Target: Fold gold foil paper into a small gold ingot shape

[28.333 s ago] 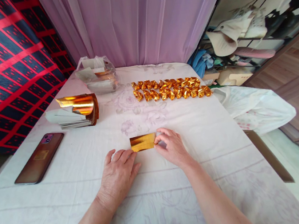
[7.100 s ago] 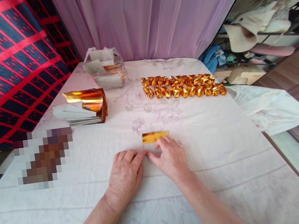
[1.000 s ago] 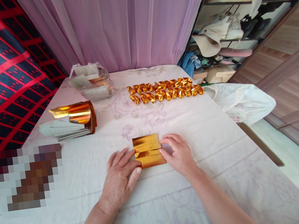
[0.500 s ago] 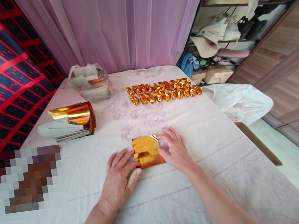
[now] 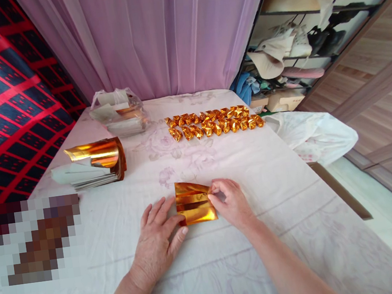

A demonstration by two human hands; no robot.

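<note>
A creased sheet of gold foil paper (image 5: 193, 203) lies on the white cloth-covered table (image 5: 256, 168), just in front of me. My left hand (image 5: 156, 241) rests flat beside the sheet's left edge, with its fingertips pressing that edge down. My right hand (image 5: 230, 203) pinches the sheet's upper right corner, which is lifted off the cloth and folding inward. Farther back, several finished folded gold pieces (image 5: 212, 121) sit in two rows.
A stack of gold foil sheets (image 5: 91, 163) with a curled top sheet sits at the left. Behind it is a clear plastic bag of paper (image 5: 119, 112). A blurred dark object (image 5: 38, 237) lies near left. A white plastic bag (image 5: 319, 135) hangs off the right table edge.
The sheet lay flat under both hands a second ago. Now my right hand has pinched its upper right corner and lifted it inward. My left hand has stayed in place.
</note>
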